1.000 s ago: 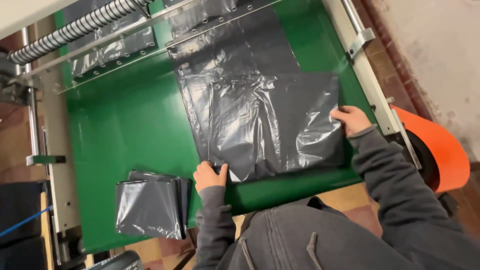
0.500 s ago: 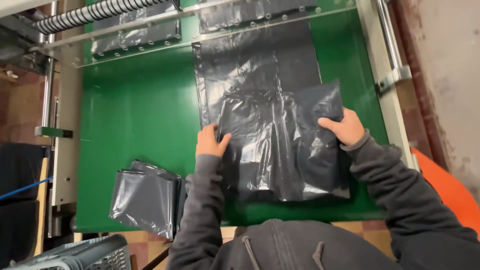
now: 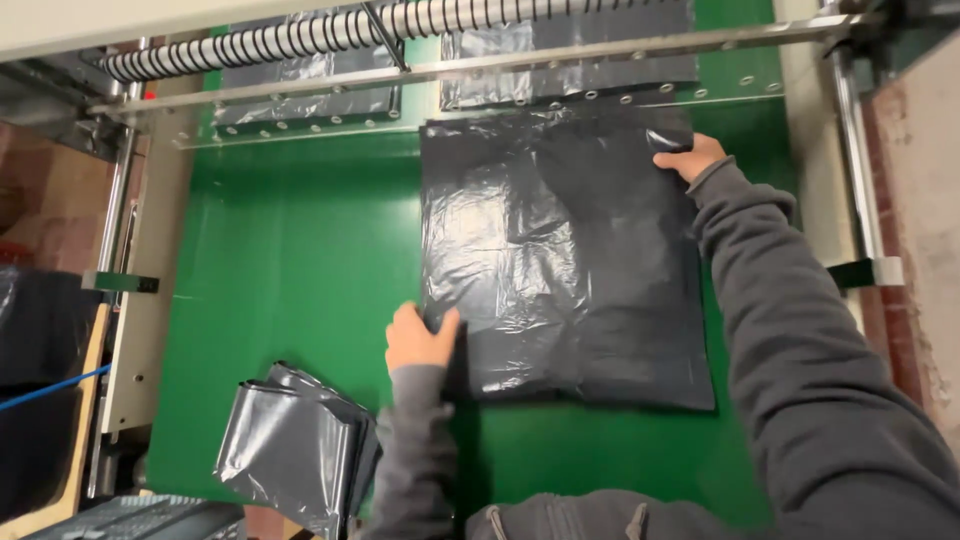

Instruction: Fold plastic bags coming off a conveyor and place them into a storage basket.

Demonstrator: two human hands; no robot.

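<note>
Overhead, the left hand (image 3: 420,340) pressed flat, fingers spread, on the black plastic bag (image 3: 560,260) on the green tabletop (image 3: 290,260); the right hand (image 3: 688,157) pinched its far corner; folded bags (image 3: 295,445) lay nearby.

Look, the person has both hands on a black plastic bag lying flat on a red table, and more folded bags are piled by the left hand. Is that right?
Not quite: the table is green, not red, as the head view shows. The rest holds: the left hand and right hand are on the flat black plastic bag, with folded bags piled by the left hand.
</note>
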